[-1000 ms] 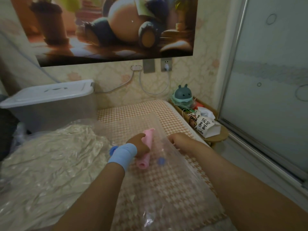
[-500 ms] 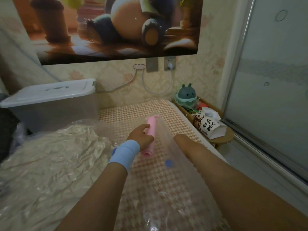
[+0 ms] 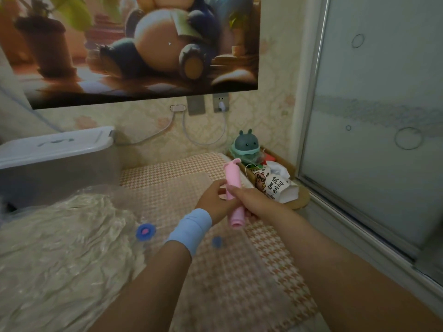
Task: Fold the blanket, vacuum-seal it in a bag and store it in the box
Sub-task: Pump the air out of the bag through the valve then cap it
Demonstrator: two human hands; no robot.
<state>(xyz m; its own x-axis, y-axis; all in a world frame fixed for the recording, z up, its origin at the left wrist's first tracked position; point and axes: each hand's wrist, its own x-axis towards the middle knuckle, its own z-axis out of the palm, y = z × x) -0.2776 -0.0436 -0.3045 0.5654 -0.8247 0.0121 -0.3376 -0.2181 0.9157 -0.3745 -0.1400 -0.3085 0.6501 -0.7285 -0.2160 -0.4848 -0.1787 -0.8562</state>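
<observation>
A pink hand pump (image 3: 233, 185) is held upright over the bed, its open nozzle pointing down toward me. My left hand (image 3: 214, 198), with a blue wristband, grips its lower body from the left. My right hand (image 3: 249, 197) grips it from the right, fingers wrapped round the tube. The pale blanket sits sealed inside a crinkled clear vacuum bag (image 3: 62, 255) at the left. The bag's blue valve (image 3: 145, 231) faces up near its right end. A small blue cap (image 3: 217, 241) lies on the bed sheet. The clear storage box (image 3: 55, 164) with a white lid stands at the back left.
The bed has a checked orange-and-white sheet (image 3: 239, 283). A round wooden side table (image 3: 299, 200) at the right holds a teal toy (image 3: 244, 146) and a white carton (image 3: 275, 188). A glass sliding door (image 3: 371, 140) runs along the right. Cables hang from wall sockets (image 3: 220, 103).
The pump has risen off the bag and moved right. My right hand left the bag and now grips the pump too. The view tilted up.
</observation>
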